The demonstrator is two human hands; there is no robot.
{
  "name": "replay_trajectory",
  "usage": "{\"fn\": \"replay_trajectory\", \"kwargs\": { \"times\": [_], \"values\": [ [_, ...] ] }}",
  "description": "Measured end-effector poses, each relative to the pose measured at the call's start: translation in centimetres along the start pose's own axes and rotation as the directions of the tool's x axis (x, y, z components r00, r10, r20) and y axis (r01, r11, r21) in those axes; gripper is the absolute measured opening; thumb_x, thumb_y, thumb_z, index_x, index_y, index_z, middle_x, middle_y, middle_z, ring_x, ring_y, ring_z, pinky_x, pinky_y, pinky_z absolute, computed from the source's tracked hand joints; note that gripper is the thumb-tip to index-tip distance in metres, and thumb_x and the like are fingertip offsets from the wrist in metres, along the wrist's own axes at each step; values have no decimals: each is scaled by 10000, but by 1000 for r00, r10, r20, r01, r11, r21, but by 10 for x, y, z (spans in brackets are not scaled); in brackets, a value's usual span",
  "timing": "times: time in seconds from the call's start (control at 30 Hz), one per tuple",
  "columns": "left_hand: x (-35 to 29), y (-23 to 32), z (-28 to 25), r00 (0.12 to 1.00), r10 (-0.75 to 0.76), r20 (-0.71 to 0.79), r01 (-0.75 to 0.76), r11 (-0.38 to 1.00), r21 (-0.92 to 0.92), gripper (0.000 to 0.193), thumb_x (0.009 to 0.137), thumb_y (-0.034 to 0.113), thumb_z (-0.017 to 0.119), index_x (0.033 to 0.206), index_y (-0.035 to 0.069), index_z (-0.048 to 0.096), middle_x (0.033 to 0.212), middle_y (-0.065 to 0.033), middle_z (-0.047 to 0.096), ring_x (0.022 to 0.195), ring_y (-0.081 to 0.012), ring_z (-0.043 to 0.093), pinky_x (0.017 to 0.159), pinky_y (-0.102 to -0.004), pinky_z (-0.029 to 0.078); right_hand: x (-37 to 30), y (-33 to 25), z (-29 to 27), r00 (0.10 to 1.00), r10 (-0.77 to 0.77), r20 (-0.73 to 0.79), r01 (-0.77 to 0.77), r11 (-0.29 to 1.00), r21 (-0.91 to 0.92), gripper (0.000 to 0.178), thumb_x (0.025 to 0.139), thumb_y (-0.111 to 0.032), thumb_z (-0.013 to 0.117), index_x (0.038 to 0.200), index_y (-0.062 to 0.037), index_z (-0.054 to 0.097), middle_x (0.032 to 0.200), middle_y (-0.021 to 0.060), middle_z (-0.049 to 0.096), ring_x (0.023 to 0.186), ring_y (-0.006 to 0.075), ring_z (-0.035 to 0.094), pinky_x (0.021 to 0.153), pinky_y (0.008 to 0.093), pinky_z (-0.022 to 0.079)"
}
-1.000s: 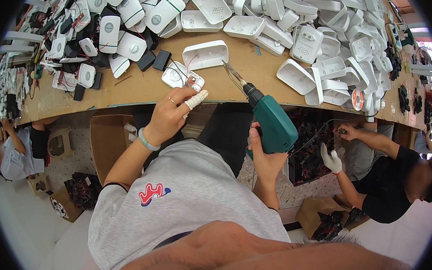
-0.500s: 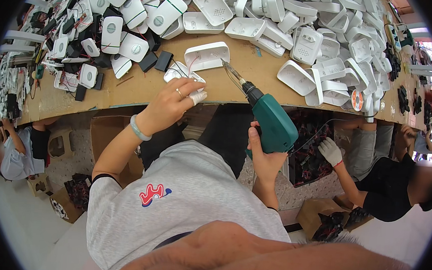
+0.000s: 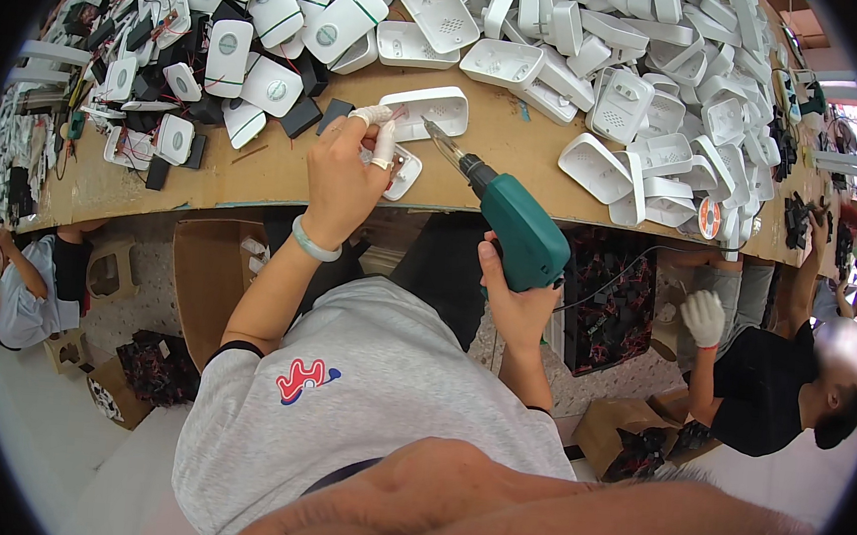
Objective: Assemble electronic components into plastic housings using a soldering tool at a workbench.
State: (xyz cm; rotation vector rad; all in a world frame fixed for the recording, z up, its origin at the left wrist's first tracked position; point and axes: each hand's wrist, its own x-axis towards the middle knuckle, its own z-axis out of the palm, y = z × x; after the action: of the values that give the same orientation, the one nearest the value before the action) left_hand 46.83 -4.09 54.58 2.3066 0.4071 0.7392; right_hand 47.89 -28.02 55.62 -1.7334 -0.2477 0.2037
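Note:
My right hand (image 3: 517, 313) is wrapped round the handle of a green soldering gun (image 3: 524, 232), its metal tip pointing up and left, over the near part of an open white plastic shell (image 3: 448, 105). My left hand (image 3: 341, 172), with white tape on the thumb and a finger, is closed in a pinch by the shell's left end. A thin red wire (image 3: 398, 113) shows at those fingertips. Partly under this hand lies a smaller white cover (image 3: 408, 175) with its inside facing up; the fingers hide its left part.
Empty white shells (image 3: 619, 107) are heaped at the back right, and white units with round dials (image 3: 228, 55) and black boxes at the left. A solder reel (image 3: 709, 219) stands near the right edge. The gun's cord (image 3: 627, 267) runs right. Co-workers sit on both sides, one gloved hand (image 3: 703, 319) nearby.
My left hand has closed into a pinch and moved up to the shell. The soldering gun has shifted slightly left and down. At the right, the co-worker's gloved hand has moved away from the black box.

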Motion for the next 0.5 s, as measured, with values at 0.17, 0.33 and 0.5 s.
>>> {"fn": "replay_trajectory", "kwargs": {
  "times": [0.17,0.33,0.5],
  "values": [
    [1,-4,8,999,53,-6,-50,979,198,220,796,25,762,1009,8,708,763,-91,651,697,-240,631,624,-360,501,9,9,4,1000,-17,16,18,998,-53,165,881,-77,767,1012,8,712,802,22,697,582,53,586,517,205,465],
    [-2,-5,10,991,133,-15,-123,946,301,295,736,30,800,1013,4,700,761,-100,636,732,-267,620,634,-391,490,20,10,7,999,-24,34,27,994,-104,121,878,-76,772,962,-1,726,713,-9,671,568,47,578,519,202,456],
    [-2,9,7,997,14,69,-40,921,386,399,614,2,787,981,-8,632,1025,-179,649,969,-354,588,834,-446,466,24,11,7,993,81,81,-73,992,-100,231,853,-96,786,1039,6,698,916,107,714,781,170,663,722,295,517]
  ]
}}
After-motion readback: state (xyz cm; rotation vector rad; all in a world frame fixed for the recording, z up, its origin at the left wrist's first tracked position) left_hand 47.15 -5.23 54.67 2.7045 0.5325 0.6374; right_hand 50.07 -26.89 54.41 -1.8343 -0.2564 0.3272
